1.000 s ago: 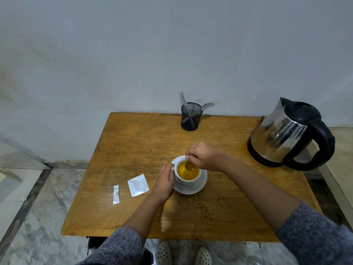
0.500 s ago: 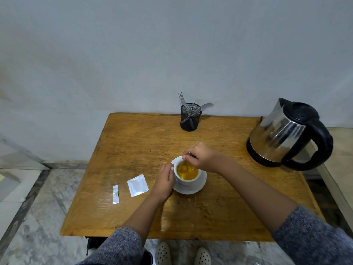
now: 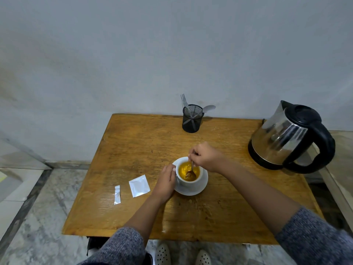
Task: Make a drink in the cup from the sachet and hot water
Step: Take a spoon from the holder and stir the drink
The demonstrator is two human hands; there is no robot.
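Left hand (image 3: pixel 165 181) wrapped round cup (image 3: pixel 188 174) on saucer (image 3: pixel 198 189), mid surface (image 3: pixel 219 211). Right hand (image 3: pixel 205 156) pinching spoon (image 3: pixel 191 174), bowl in yellow drink. Torn sachet (image 3: pixel 139 185) lying left of cup.

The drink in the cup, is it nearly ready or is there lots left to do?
Nearly ready. Done: the sachet lies torn open on the table beside its torn-off strip, and the cup holds orange-yellow liquid, so the water looks poured. In hand: the right hand stirs with a spoon while the left hand steadies the cup. Left: finish stirring and take the spoon out.
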